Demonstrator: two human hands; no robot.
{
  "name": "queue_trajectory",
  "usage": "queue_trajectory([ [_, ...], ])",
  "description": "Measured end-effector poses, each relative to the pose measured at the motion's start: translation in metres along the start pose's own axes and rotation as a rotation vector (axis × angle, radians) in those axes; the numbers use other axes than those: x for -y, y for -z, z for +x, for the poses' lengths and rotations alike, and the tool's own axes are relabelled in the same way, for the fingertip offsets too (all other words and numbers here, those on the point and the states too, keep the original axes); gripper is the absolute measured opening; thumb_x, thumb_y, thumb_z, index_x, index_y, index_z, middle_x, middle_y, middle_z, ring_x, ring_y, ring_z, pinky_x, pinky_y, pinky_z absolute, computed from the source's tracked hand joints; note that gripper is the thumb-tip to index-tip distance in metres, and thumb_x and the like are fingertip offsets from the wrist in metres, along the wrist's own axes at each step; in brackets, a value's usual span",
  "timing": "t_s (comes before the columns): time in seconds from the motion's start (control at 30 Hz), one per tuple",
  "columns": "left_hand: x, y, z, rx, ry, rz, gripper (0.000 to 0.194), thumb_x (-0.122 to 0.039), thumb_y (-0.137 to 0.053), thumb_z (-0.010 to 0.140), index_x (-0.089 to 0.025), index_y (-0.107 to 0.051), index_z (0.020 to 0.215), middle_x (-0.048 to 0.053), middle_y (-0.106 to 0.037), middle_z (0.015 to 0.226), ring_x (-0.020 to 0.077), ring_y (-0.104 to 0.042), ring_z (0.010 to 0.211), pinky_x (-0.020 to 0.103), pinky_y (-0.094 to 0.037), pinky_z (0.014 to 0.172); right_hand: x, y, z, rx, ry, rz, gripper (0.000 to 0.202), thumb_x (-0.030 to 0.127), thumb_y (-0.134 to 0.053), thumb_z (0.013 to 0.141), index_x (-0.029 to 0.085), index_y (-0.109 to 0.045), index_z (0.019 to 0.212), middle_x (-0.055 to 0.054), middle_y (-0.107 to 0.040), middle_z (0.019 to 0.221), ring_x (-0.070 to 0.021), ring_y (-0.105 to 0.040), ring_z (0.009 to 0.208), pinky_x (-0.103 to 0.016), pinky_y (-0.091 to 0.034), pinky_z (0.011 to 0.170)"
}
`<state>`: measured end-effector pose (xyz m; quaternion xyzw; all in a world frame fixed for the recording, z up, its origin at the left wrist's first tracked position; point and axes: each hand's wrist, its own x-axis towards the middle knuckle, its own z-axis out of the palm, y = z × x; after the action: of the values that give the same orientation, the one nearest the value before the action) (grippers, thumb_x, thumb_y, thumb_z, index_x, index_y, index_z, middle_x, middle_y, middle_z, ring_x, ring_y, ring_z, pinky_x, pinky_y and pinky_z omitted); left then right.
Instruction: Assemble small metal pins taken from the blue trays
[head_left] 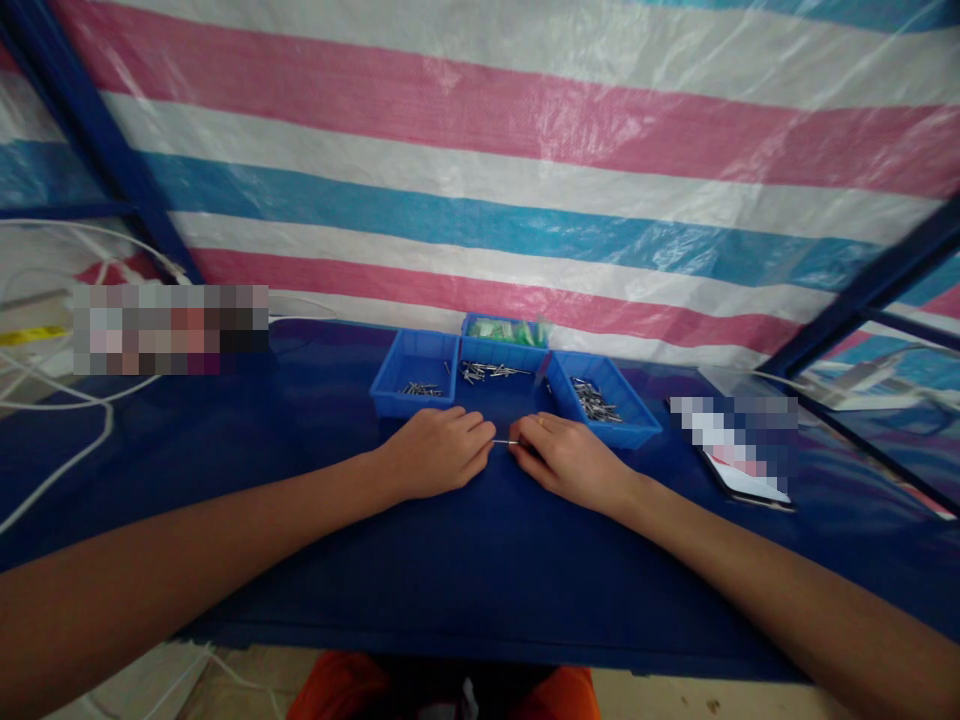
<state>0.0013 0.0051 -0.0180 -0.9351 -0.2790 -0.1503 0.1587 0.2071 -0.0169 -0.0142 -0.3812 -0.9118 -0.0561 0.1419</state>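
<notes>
Silver and thin, a pin (502, 441) sits pinched by the left hand (448, 452) and right hand (566, 458), maybe being lined up; the next move calls for steady holding.

This looks like a small-parts workshop, or a makeshift assembly corner in one. A blue workbench (480, 570) fills the foreground, with blue frame posts (129, 155) rising at both sides. Open plastic parts bins (412, 405) stand grouped on it, two of them holding loose, slim metal pins (596, 400). Behind, a striped plastic tarpaulin (480, 125) in red, white and blue serves as the wall, and white cables (111, 425) trail loosely at the left.
</notes>
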Motion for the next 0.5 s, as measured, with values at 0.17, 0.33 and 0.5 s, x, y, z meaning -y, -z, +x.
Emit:
queue_trajectory([
  [0.17,0.0005,0.0003,0.0000,0.008,-0.006,-0.009,0.020,-0.025,-0.036,0.091,-0.018,-0.051,0.080,0.001,-0.057,0.077,0.0159,-0.054,0.069,0.028,-0.036,0.056,0.0011,0.0014,0.0003,0.005,0.003,-0.003,0.013,0.024,-0.041,0.092,0.017,-0.051,0.089,-0.005,-0.058,0.080,-0.0171,-0.054,0.075,-0.028,-0.042,0.069],
  [0.33,0.0001,0.0010,0.0006,0.005,0.011,-0.024,0.021,-0.025,-0.035,0.092,-0.018,-0.052,0.083,0.002,-0.056,0.081,0.0157,-0.054,0.073,0.027,-0.038,0.058,0.0023,0.0033,0.0015,0.044,0.033,-0.073,0.021,0.024,-0.035,0.093,0.016,-0.054,0.088,-0.006,-0.057,0.079,-0.0173,-0.053,0.074,-0.029,-0.040,0.070],
  [0.5,0.0002,0.0006,0.0003,0.003,0.001,-0.024,0.020,-0.023,-0.036,0.092,-0.018,-0.054,0.085,0.002,-0.054,0.083,0.0150,-0.053,0.073,0.026,-0.039,0.061,0.0024,0.0019,0.0017,0.035,0.013,-0.098,0.020,0.022,-0.035,0.093,0.016,-0.052,0.086,-0.006,-0.057,0.078,-0.0171,-0.053,0.072,-0.029,-0.039,0.068],
])
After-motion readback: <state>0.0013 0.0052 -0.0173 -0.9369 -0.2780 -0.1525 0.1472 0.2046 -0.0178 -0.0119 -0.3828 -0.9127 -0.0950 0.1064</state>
